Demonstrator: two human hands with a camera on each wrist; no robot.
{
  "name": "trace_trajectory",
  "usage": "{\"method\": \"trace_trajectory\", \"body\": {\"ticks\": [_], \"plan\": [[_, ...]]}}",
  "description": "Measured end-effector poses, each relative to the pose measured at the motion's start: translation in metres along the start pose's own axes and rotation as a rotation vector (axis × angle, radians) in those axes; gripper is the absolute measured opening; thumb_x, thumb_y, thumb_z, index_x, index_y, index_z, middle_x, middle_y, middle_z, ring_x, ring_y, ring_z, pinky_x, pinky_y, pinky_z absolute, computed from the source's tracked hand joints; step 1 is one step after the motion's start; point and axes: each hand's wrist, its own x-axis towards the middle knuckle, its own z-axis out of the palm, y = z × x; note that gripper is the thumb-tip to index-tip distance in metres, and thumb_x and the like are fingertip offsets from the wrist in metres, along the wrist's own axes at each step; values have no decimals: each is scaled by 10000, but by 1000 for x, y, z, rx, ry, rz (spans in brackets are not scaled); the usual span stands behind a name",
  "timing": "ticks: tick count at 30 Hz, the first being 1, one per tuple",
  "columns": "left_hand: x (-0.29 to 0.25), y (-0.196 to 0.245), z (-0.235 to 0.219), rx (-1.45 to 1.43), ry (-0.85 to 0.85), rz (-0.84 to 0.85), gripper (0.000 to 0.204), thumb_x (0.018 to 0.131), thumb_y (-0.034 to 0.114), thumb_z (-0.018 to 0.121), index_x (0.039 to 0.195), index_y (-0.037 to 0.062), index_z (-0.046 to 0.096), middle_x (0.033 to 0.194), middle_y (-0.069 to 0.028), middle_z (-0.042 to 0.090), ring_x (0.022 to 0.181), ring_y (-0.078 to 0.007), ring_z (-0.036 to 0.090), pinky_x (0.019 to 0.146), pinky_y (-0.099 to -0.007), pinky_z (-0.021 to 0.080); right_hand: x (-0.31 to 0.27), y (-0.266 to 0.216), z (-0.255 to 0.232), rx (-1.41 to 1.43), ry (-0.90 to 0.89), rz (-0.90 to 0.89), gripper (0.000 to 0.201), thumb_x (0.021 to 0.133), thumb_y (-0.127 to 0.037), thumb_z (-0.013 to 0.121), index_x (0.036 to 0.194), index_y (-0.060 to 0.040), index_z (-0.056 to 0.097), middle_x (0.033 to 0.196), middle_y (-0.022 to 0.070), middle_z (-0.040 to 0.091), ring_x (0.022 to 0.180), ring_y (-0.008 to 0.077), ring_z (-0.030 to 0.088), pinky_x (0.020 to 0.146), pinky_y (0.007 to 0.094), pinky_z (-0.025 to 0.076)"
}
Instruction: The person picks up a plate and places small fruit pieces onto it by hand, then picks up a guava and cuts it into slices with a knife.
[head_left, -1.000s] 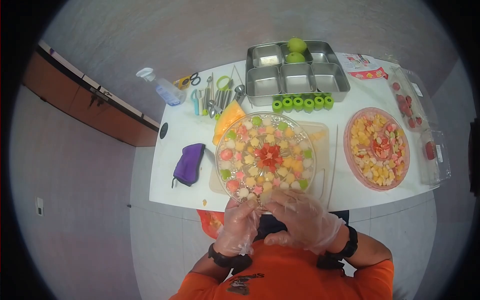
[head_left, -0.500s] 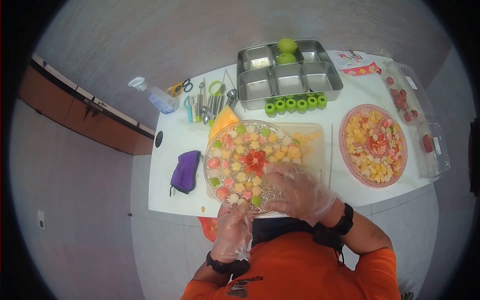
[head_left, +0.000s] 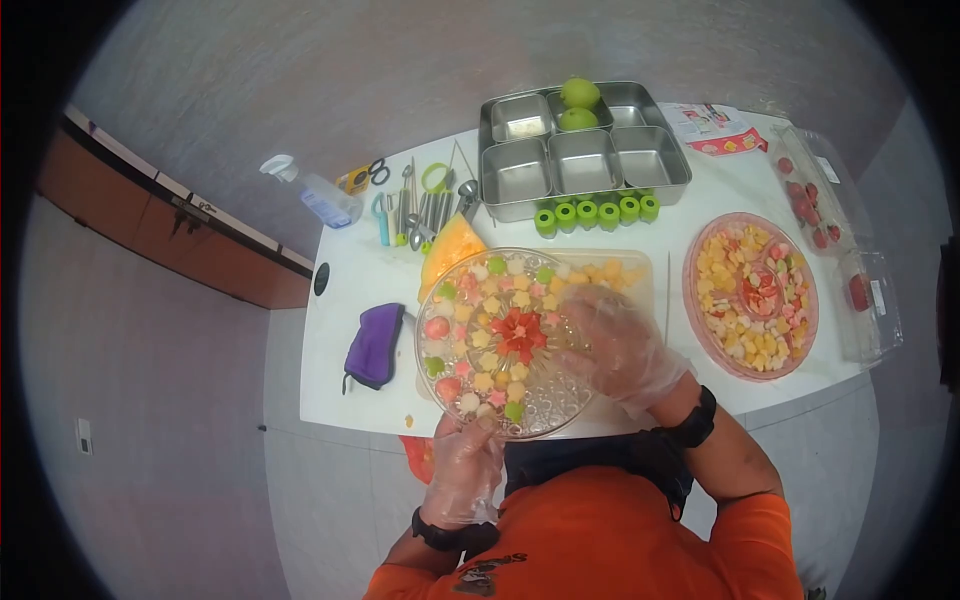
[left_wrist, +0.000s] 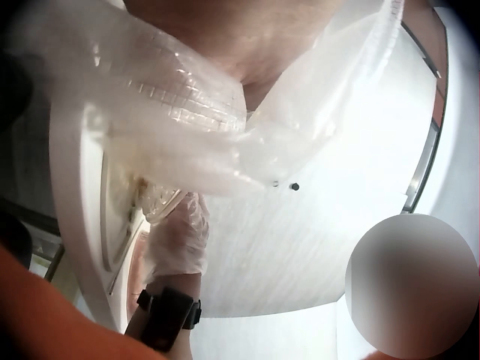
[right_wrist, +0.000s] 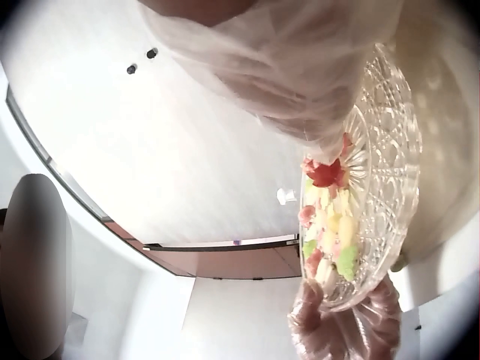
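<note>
A clear patterned glass plate (head_left: 555, 405) is held over the cutting board (head_left: 640, 300). My gloved left hand (head_left: 465, 465) grips its near rim, thumb on top and fingers below, as the right wrist view shows. On the plate's left and far parts lie fruit shapes in yellow, pink, white and green, around a red fruit flower (head_left: 520, 335). My gloved right hand (head_left: 618, 345) is over the plate's right side, its fingers stretched toward the far right rim. Bare glass shows at the near right. Loose yellow fruit pieces (head_left: 612, 270) lie on the board beyond the fingertips.
A pink divided tray (head_left: 692, 330) of cut fruit stands at right, beside strawberry boxes (head_left: 810, 205). A steel tray (head_left: 487, 160) with inner pans and green fruit is behind, green-capped cutters (head_left: 588, 215) before it. Melon wedge (head_left: 450, 255), tools (head_left: 415, 215) and purple pouch (head_left: 375, 345) lie left.
My right hand has moved from the plate's near edge across its right side, away from me. Fruit there has shifted off toward the board, baring the glass. The left hand keeps its grip.
</note>
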Motion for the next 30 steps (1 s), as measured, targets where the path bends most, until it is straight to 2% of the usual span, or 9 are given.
{"method": "trace_trajectory", "body": {"ticks": [2,6,8,11,17,21,24,26,30], "plan": [[-1,1,0,-28,-14,-21,661,844,72,681,1412,-76,374,1373,-186,530,1260,-316,550,1079,-441,456,-3,-7,1,35,143,34,531,859,-279,687,1270,21,533,1210,239,582,1122,395,580,967,458,477],[-7,7,5,-21,4,-39,674,841,68,684,1417,-77,367,1377,-185,526,1261,-313,549,1085,-441,453,-5,-32,-3,240,114,-3,490,839,-148,653,1277,39,537,1185,244,594,1092,396,600,946,450,495],[-9,9,8,-36,-24,-7,551,864,37,647,1368,-72,451,1321,-186,575,1202,-297,592,999,-408,511,-8,-28,9,341,73,-21,462,794,25,554,1255,34,560,1196,257,604,1094,407,606,948,433,500],[-13,7,-4,9,-14,-23,559,858,34,645,1371,-72,450,1317,-186,578,1201,-305,594,983,-412,522,-14,-17,19,197,46,2,469,755,64,521,1220,35,581,1161,248,621,1072,399,618,928,433,508],[-23,11,-9,-22,-35,-18,606,832,24,648,1389,-74,432,1349,-188,558,1233,-327,569,1021,-446,494,-5,0,26,291,100,-72,521,732,33,569,1252,34,579,1038,220,634,933,399,624,890,457,518],[-23,8,-15,-85,-12,-33,634,822,16,641,1404,-81,410,1387,-194,525,1281,-330,528,1078,-461,443,-2,-7,25,210,162,-66,512,724,33,577,1236,35,583,1073,231,634,959,418,614,901,474,505],[-24,7,-15,-80,-21,-48,655,822,15,636,1418,-88,384,1408,-197,502,1310,-329,499,1114,-464,403,0,-21,18,139,181,-52,451,738,15,579,1188,28,613,1115,212,636,1003,383,614,904,467,505],[-23,7,-15,-169,-31,-96,695,831,9,665,1434,-88,333,1404,-215,502,1299,-331,522,1119,-466,427,3,-39,3,-141,102,-168,415,760,-30,591,1170,19,627,1117,190,631,1039,323,612,880,430,520],[-25,7,-19,-143,-47,-109,700,827,14,665,1436,-86,335,1405,-209,504,1295,-332,525,1109,-462,434,-1,-51,14,-103,115,-186,391,776,-69,598,1158,11,631,1118,157,628,1058,275,607,860,397,530]]}}
